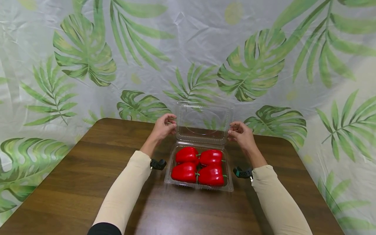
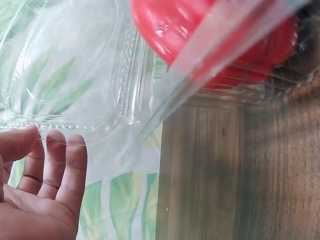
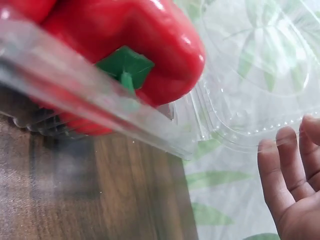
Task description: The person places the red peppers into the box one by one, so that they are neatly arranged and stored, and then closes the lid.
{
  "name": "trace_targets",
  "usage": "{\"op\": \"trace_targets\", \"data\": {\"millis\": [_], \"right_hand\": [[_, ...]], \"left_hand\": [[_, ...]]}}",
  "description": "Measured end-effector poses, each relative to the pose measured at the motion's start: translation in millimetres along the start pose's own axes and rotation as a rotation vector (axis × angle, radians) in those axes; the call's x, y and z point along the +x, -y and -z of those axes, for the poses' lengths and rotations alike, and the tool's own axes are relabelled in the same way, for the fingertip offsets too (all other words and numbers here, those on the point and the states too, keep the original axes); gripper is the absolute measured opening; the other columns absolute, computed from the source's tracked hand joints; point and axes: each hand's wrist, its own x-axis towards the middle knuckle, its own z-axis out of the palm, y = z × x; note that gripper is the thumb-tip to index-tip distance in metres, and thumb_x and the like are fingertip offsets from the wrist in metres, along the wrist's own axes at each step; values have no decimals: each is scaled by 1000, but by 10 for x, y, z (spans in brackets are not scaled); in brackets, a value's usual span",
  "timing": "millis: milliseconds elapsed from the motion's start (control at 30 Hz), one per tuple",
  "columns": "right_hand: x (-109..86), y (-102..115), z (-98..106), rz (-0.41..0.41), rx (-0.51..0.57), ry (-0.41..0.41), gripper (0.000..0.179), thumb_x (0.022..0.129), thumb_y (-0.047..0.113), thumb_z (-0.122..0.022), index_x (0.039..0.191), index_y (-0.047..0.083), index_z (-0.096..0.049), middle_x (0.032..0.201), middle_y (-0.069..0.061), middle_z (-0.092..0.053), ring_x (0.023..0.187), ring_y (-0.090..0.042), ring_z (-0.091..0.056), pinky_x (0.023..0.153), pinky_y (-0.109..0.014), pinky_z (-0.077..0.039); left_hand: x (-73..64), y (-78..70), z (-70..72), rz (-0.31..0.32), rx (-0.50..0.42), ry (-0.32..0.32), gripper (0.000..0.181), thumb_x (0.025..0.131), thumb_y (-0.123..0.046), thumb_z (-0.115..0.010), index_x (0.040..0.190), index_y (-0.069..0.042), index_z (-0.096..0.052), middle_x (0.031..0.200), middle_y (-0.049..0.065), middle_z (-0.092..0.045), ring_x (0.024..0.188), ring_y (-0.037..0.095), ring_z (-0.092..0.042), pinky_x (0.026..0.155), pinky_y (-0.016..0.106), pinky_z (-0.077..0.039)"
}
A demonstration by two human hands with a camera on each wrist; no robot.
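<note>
A clear plastic clamshell box (image 1: 168, 178) stands on the table with its hinged lid (image 1: 202, 121) raised at the back. Several red bell peppers (image 1: 184, 172) with green stems lie in its base, in two rows. My left hand (image 1: 165, 126) pinches the lid's left edge between thumb and fingertips, as the left wrist view also shows. At the opposite edge, my right hand (image 1: 241, 133) holds the lid the same way. In the right wrist view, one red pepper (image 3: 165, 45) shows its green stem (image 3: 126, 67) behind the base's clear rim.
The brown wooden table (image 1: 88, 182) has its back edge just behind the box. Beyond it hangs a pale curtain (image 1: 194, 39) printed with green leaves. A black strap (image 1: 158, 164) sits at the left wrist, another black strap (image 1: 242, 172) at the right.
</note>
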Motion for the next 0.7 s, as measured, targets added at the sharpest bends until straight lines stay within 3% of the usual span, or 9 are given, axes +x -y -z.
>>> {"op": "trace_targets", "data": {"millis": [200,367,567,700], "right_hand": [[-47,-22,-7,29,-28,-20,31,96,1,-60,124,-5,-50,91,4,-57,80,-9,-64,74,-27,-60],[-118,-44,-16,87,-96,-39,30,96,4,-61,123,-6,-51,92,8,-58,85,-12,-66,75,-23,-60],[-243,-65,-20,146,-152,-68,22,96,4,-61,115,-4,-55,93,5,-61,85,-9,-65,79,-23,-60],[-357,-43,-35,185,-213,-70,19,94,5,-65,109,-5,-58,92,7,-61,83,-4,-62,77,-19,-57]], "left_hand": [[-23,-2,-3,-21,-13,5,35,92,8,-56,127,5,-55,100,9,-57,76,14,-60,73,42,-60],[-59,3,5,-51,1,2,34,92,8,-58,126,8,-55,103,14,-59,76,12,-60,77,45,-60],[-141,10,14,-115,90,7,27,91,5,-62,117,9,-58,100,14,-62,76,11,-62,82,48,-59],[-254,24,49,-157,166,11,18,90,3,-64,107,8,-61,98,17,-64,80,8,-59,79,29,-56]]}}
